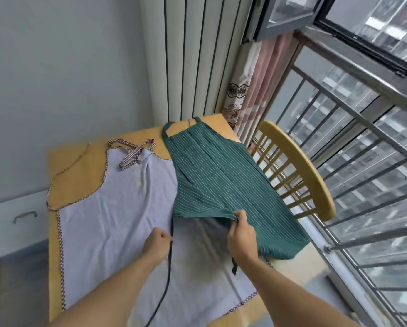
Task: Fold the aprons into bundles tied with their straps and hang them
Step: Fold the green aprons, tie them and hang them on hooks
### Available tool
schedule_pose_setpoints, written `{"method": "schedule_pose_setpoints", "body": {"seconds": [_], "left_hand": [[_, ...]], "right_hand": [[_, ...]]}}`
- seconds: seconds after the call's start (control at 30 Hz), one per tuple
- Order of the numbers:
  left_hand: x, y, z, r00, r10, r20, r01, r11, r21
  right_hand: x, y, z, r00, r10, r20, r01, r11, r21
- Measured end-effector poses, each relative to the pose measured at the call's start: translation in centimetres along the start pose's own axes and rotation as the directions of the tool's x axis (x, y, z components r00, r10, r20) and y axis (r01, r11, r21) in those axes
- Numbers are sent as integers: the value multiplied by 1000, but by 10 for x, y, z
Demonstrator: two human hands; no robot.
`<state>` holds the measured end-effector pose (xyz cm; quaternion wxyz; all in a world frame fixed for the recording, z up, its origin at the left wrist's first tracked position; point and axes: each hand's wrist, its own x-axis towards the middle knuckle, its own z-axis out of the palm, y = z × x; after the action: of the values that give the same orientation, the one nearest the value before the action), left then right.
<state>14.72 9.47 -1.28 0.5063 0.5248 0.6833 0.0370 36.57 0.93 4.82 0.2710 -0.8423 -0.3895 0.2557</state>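
Note:
A green striped apron lies on the right half of the wooden table, folded lengthwise, its neck loop at the far edge. My right hand pinches its folded left edge and lifts it off the table. My left hand grips the apron's dark waist strap, which runs down toward me. A pale lilac apron with checked trim lies flat on the left, partly under the green one, its checked neck straps bunched at the top.
A yellow wooden chair stands against the table's right side. Beyond it run a metal railing and windows. A white cabinet with a handle sits left of the table. A radiator and curtain stand behind.

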Motion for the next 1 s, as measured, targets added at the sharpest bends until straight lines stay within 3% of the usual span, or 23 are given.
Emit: {"method": "schedule_pose_setpoints", "body": {"seconds": [0.1, 0.2, 0.33, 0.43, 0.53, 0.6, 0.7, 0.77, 0.9, 0.97, 1.0], "left_hand": [[-11, 17, -10, 997, 46, 67, -36, 989, -146], [-32, 33, -19, 974, 142, 176, -78, 942, -326], [-37, 32, -31, 971, -52, 233, 171, 832, -528], [-39, 23, -55, 967, 15, 255, 206, 541, -816], [-44, 21, -89, 983, 41, 177, 154, 332, -931], [-50, 26, -113, 998, -43, 55, 68, 394, -917], [-46, 30, -148, 958, -161, -236, -97, 594, -799], [-45, 35, -163, 930, -164, -328, -130, 688, -714], [-49, 55, -166, 912, -55, -407, -211, 787, -580], [-51, 65, -160, 916, 22, -400, -253, 805, -536], [-51, 70, -156, 922, 76, -380, -274, 820, -502]], "right_hand": [[5, -51, -18, 995, -98, 4, 98, 995, 9], [-10, -108, -36, 954, -198, 226, 221, 972, -85], [-48, -153, -53, 857, -246, 454, 287, 958, -24], [-73, -153, -54, 790, -166, 591, 16, 968, 252], [-90, -133, -47, 656, -123, 744, -314, 852, 418], [-102, -120, -40, 596, -105, 796, -444, 782, 437], [-120, -107, -23, 552, -26, 833, -474, 813, 339], [-128, -102, -8, 523, 36, 852, -503, 820, 273], [-125, -95, 6, 467, -12, 884, -544, 784, 298], [-121, -90, -1, 493, -25, 870, -553, 763, 336], [-119, -86, -6, 539, 2, 843, -560, 748, 356]]}}
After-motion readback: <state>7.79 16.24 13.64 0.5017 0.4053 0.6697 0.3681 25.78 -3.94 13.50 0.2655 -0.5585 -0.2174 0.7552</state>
